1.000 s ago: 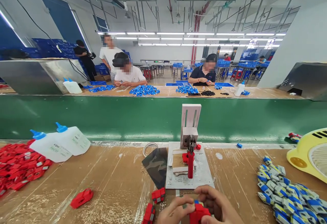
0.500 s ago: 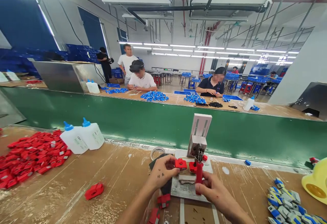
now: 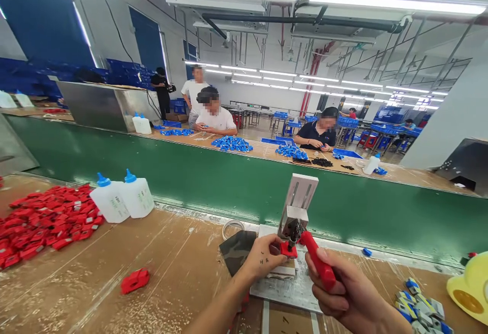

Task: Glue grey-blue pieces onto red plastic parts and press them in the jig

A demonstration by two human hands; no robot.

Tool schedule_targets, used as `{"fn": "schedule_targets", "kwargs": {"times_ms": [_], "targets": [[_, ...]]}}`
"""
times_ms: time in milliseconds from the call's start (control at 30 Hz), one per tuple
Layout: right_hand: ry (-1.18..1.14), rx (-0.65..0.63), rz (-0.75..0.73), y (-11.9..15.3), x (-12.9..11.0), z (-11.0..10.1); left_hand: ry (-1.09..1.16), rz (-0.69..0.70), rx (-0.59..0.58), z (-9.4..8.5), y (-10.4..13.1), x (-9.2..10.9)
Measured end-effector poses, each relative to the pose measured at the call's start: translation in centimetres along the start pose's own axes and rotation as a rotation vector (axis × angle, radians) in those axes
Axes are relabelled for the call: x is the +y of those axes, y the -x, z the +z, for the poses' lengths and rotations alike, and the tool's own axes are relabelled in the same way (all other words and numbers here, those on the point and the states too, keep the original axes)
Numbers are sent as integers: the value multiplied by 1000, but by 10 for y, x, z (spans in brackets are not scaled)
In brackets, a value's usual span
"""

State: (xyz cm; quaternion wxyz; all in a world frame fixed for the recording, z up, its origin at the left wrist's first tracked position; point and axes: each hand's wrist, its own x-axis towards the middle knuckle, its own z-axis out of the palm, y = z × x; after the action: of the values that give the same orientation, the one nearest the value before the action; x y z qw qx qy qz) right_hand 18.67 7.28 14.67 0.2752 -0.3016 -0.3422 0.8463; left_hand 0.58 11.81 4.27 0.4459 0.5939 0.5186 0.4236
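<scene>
My left hand (image 3: pixel 265 257) pinches the edge of a small red plastic housing (image 3: pixel 288 250), which sits under the plunger of a hand toggle clamp (image 3: pixel 294 228). The clamp is mounted on a pale slotted upright (image 3: pixel 303 191) above a metal base plate (image 3: pixel 305 284). My right hand (image 3: pixel 341 291) is wrapped round the clamp's red handle (image 3: pixel 319 260), which slants down to the right. Another bit of red shows just behind the clamp, partly hidden by the handle.
A heap of red housings (image 3: pixel 49 222) lies at the left beside two white bottles (image 3: pixel 138 199). One loose red housing (image 3: pixel 135 281) is nearer me. Blue-and-grey parts (image 3: pixel 419 306) and a yellow object (image 3: pixel 470 288) are at the right. Co-workers sit beyond the green divider (image 3: pixel 213 186).
My left hand has moved right, bringing its red housing under the clamp. My right hand has swung the handle from upright to a slant toward the right. The view has shifted slightly.
</scene>
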Motion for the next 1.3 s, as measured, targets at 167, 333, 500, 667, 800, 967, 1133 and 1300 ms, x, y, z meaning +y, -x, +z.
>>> {"fn": "schedule_targets", "kwargs": {"times_ms": [167,333,500,667,800,967,1133,1300], "targets": [[167,73,-61,5,18,-13,36,4,9,-1,2,-4],[508,101,-61,1,30,-25,49,24,7,1,5,-5],[1138,106,-244,-20,37,-36,33,44,-3,-1,9,-8],[1399,277,-299,-43,48,-38,-29,70,-27,-1,9,-1],[1456,366,-283,-31,53,-51,-142,105,-15,-16,20,6],[1486,591,-219,-3,44,-104,-353,47,172,-77,86,-9],[1377,714,-299,-3,52,-138,-624,-135,97,-107,162,-45],[1284,587,-376,11,81,-119,-546,-72,219,-72,170,-72]]}}
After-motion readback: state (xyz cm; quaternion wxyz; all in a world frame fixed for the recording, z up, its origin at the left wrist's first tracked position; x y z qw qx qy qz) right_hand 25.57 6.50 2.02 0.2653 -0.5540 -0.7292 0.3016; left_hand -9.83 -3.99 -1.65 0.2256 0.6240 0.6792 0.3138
